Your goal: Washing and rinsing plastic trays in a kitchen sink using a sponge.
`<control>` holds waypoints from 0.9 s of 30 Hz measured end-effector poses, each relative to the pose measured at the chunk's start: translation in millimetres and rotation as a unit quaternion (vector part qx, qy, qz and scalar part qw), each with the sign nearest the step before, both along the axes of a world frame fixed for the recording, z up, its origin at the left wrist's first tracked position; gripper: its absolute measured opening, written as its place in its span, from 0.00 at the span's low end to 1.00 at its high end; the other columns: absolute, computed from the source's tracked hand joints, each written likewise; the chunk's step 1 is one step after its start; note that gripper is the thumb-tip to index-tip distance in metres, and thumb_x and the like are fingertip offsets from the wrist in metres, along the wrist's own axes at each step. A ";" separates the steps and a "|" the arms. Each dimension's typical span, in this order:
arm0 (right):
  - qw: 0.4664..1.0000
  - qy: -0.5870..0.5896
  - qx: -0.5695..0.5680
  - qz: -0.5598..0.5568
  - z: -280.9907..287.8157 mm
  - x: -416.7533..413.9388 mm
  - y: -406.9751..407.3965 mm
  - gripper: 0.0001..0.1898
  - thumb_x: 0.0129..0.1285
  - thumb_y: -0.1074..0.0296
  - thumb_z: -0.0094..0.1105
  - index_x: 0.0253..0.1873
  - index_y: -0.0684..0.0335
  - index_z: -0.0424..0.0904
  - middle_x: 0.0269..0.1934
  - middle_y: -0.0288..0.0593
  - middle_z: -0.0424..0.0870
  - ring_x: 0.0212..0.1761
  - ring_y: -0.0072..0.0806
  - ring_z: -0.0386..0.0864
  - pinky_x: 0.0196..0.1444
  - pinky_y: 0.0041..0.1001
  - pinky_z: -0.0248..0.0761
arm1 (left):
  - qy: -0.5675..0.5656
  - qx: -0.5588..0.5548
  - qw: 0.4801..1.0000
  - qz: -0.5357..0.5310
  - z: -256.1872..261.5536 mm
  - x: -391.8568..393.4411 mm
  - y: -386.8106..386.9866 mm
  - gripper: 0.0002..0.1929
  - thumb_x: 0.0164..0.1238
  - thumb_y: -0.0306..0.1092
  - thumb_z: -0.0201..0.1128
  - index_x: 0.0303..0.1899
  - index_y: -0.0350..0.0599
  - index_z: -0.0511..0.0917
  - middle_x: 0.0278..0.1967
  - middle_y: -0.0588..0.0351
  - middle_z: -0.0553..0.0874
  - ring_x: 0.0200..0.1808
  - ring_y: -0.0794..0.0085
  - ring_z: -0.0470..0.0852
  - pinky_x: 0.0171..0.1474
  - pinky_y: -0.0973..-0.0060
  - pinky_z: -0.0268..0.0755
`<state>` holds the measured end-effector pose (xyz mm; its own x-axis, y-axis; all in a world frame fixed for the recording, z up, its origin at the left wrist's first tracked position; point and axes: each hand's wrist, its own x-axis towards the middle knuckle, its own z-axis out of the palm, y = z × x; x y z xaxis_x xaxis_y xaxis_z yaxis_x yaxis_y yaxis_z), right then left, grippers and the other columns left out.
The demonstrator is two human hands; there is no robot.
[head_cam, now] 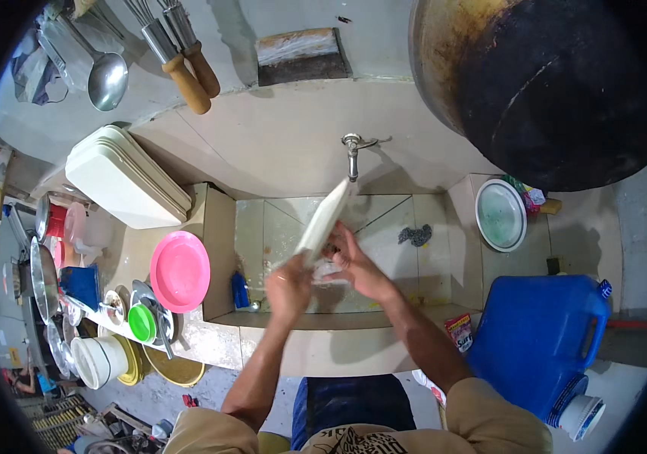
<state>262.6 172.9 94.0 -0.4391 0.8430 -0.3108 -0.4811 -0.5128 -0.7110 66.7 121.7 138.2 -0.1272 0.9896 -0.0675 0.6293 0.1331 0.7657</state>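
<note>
My left hand (289, 286) grips the lower end of a white tray-like piece (326, 215), seen almost edge-on. It tilts up towards the metal faucet (352, 159), its upper end just under the spout. Water splashes around it over the tiled sink (386, 207). On its right side is my right hand (360, 267), fingers spread close to its face; whether they touch is hard to tell. A small dark patch beside those fingers is unclear. Steel wool (414, 235) lies on the sink floor to the right, and a small blue bottle (240, 289) stands in the left front corner.
Stacked white trays (124, 181), a pink basin (180, 272) and a green bowl (141, 323) occupy the left counter. Rightwards are a bowl of greenish liquid (501, 215) and a blue jug (533, 335). A blackened pot (556, 96) looms upper right; whisks (187, 74) hang upper left.
</note>
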 end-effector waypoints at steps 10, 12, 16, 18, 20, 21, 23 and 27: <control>0.968 -0.082 -0.052 -0.232 -56.9 123.4 -24.2 0.27 0.71 0.66 0.67 0.72 0.70 0.78 0.58 0.50 0.88 0.60 0.44 0.89 0.63 0.46 0.84 | 0.223 0.161 0.928 -0.251 -216.8 0.6 79.5 0.30 0.91 0.50 0.55 0.84 0.49 0.73 0.89 0.47 0.65 0.89 0.40 0.58 0.90 0.44 0.50; 0.955 -0.124 -0.060 -0.263 -20.6 129.7 -40.5 0.30 0.69 0.68 0.68 0.75 0.67 0.75 0.60 0.49 0.87 0.62 0.45 0.88 0.67 0.46 0.84 | 0.204 0.140 0.962 -0.117 -220.0 6.4 147.6 0.31 0.90 0.50 0.53 0.84 0.45 0.71 0.88 0.44 0.66 0.88 0.35 0.58 0.90 0.41 0.50; 0.966 -0.134 -0.065 -0.211 -23.4 129.2 -36.9 0.35 0.67 0.71 0.70 0.78 0.68 0.73 0.62 0.52 0.87 0.64 0.46 0.87 0.66 0.45 0.83 | 0.233 0.038 0.969 0.074 -199.0 85.7 202.7 0.35 0.89 0.53 0.53 0.83 0.35 0.68 0.85 0.28 0.65 0.86 0.28 0.60 0.90 0.40 0.48; 0.958 -0.150 -0.077 -0.232 -29.0 132.4 -31.3 0.34 0.66 0.71 0.70 0.77 0.67 0.73 0.61 0.51 0.87 0.62 0.46 0.88 0.64 0.44 0.83 | 0.186 0.058 0.980 0.026 -172.4 139.1 187.8 0.37 0.88 0.54 0.54 0.84 0.35 0.68 0.85 0.22 0.61 0.87 0.27 0.59 0.90 0.38 0.47; 0.942 -0.174 -0.085 -0.274 -30.0 160.7 -30.4 0.34 0.66 0.70 0.70 0.77 0.67 0.73 0.60 0.50 0.87 0.59 0.45 0.89 0.63 0.44 0.84 | 0.107 0.132 0.977 -0.130 -147.3 176.6 146.3 0.37 0.89 0.56 0.53 0.86 0.41 0.66 0.87 0.25 0.58 0.88 0.29 0.56 0.90 0.36 0.45; 0.937 -0.185 -0.077 -0.285 -31.0 176.6 -31.2 0.31 0.65 0.70 0.71 0.73 0.67 0.76 0.57 0.49 0.88 0.58 0.44 0.89 0.62 0.43 0.84 | 0.083 0.182 0.955 -0.220 -139.3 176.8 130.1 0.36 0.89 0.57 0.53 0.87 0.48 0.66 0.89 0.30 0.57 0.89 0.30 0.54 0.90 0.36 0.44; 0.930 -0.200 -0.061 -0.303 -41.6 215.1 -36.6 0.25 0.62 0.69 0.71 0.65 0.66 0.83 0.51 0.48 0.90 0.54 0.42 0.90 0.60 0.42 0.84 | 0.205 0.190 0.910 -0.304 -144.9 122.6 119.3 0.35 0.88 0.63 0.53 0.89 0.74 0.62 0.92 0.55 0.57 0.92 0.37 0.48 0.90 0.34 0.41; 0.948 -0.114 -0.103 -0.278 -87.9 259.2 -40.2 0.17 0.65 0.66 0.70 0.56 0.65 0.88 0.47 0.48 0.91 0.52 0.43 0.90 0.58 0.40 0.84 | 0.299 -0.077 0.951 -0.012 -156.7 7.6 107.2 0.45 0.89 0.68 0.51 0.86 0.34 0.64 0.84 0.19 0.62 0.91 0.37 0.54 0.87 0.33 0.46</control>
<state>521.8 132.7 6.1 0.1546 0.8357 -0.5269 -0.5636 -0.3634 -0.7418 74.3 228.9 -18.5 -0.1656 0.9768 -0.1357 0.9503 0.1948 0.2429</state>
